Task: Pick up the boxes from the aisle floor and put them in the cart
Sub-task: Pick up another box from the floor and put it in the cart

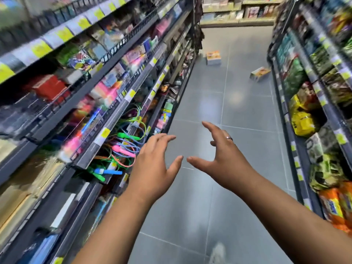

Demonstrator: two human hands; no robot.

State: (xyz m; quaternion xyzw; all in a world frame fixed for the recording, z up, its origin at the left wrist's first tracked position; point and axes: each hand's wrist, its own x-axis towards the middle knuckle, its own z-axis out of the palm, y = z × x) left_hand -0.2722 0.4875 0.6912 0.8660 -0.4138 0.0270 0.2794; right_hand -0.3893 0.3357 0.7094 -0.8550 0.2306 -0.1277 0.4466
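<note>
Two boxes lie on the grey tiled aisle floor far ahead. One box with an orange and yellow top sits near the left shelving. The other box lies tilted close to the right shelving. My left hand and my right hand are stretched out in front of me at mid-frame, fingers spread, holding nothing. A ring shows on my right hand. Both hands are well short of the boxes. No cart is in view.
Tall shelves line the left side, holding toys and skipping ropes. Shelves with packaged goods line the right. Another shelf unit closes the aisle's far end. A white shoe shows at the bottom.
</note>
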